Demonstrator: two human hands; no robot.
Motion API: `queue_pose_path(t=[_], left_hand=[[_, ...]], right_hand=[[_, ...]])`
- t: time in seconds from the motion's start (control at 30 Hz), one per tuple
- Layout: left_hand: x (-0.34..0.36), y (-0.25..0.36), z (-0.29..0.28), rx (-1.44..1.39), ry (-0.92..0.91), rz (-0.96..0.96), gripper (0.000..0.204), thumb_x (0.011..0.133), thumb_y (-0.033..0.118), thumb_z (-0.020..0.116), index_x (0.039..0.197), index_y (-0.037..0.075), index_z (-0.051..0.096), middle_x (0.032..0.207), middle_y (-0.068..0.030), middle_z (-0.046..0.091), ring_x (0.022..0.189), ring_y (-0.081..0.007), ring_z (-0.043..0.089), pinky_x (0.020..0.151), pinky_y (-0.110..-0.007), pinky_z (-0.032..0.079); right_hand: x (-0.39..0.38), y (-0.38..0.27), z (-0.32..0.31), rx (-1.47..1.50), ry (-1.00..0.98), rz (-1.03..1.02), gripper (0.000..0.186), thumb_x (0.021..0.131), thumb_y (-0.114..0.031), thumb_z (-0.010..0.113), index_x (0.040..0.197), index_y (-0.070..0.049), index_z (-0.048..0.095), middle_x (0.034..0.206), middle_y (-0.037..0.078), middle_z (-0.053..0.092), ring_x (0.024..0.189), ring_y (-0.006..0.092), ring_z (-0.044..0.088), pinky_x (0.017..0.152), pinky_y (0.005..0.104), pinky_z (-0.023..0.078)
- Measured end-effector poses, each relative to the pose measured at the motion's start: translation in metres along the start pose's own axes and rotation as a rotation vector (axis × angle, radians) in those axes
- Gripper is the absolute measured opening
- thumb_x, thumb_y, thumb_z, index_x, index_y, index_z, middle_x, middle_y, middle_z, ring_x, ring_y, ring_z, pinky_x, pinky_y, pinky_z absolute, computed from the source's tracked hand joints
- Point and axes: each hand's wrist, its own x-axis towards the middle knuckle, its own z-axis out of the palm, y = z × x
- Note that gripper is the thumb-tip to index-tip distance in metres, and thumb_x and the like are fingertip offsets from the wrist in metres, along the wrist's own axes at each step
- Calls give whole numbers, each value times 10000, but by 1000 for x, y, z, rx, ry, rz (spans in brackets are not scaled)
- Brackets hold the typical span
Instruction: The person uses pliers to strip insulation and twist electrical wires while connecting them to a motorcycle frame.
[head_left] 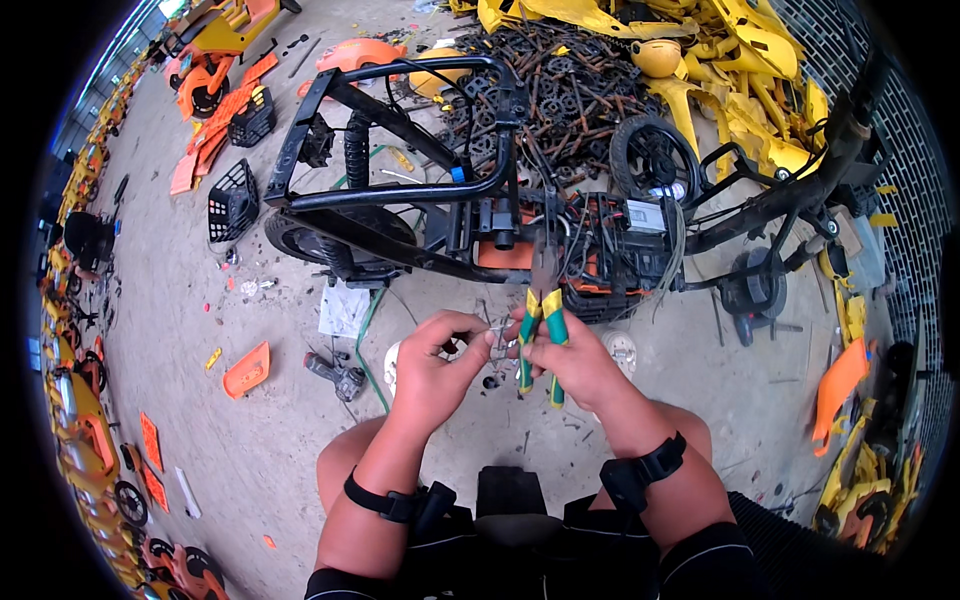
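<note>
My right hand (580,368) grips a pair of pliers (554,304) with green and yellow handles, their dark jaws pointing away from me toward the scooter. My left hand (440,355) is closed in a pinch close beside it. Between its thumb and finger is something thin and pale, too small to name. Both hands are above the floor, just short of a stripped black scooter frame (400,265). The frame stands crosswise, with loose cables (672,255) and orange parts showing in its middle. Where the pliers' jaws overlap the frame, I cannot tell if they touch it.
A cordless drill (337,377) and an orange plastic piece (247,370) lie on the floor at left. Beyond the frame rises a heap of dark metal parts (560,100), with yellow panels (745,85) on its right. A black basket (232,202) lies far left; small scraps litter the concrete.
</note>
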Motion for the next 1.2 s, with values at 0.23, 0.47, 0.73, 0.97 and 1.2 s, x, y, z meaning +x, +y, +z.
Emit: queue_pose_path(t=[0.23,0.47,0.73,0.97,1.2], left_hand=[[3,-13,1,-313,58,-180,92,896,45,706,960,-5,661,863,4,642,774,-51,552,686,-204,444],[6,-15,4,-361,132,-222,113,878,58,714,957,-13,674,909,-40,672,767,-88,592,705,-245,488],[8,-3,9,56,200,81,79,822,9,729,886,7,684,848,-78,672,740,-168,607,677,-279,483],[11,-8,3,214,153,196,91,797,3,742,874,21,698,837,-91,683,757,-221,647,690,-310,500],[12,-9,1,376,143,252,93,763,41,753,845,39,710,813,-102,685,765,-286,656,694,-358,507]], right_hand=[[-2,18,3,62,-229,118,576,846,66,519,1403,-36,416,1309,112,535,1194,241,557,915,396,529],[-2,32,8,10,-283,143,623,832,60,547,1424,-24,371,1150,63,486,1123,202,559,944,371,517],[-2,36,2,-165,-279,110,673,839,7,608,1460,-34,352,1191,101,545,1079,177,553,932,311,465],[-3,37,2,-250,-234,19,715,844,-34,592,1499,-58,306,1230,153,574,1104,235,575,947,345,459],[-1,38,0,-562,-170,8,702,842,-94,561,1491,-74,296,1160,243,592,1085,376,595,943,392,462]])
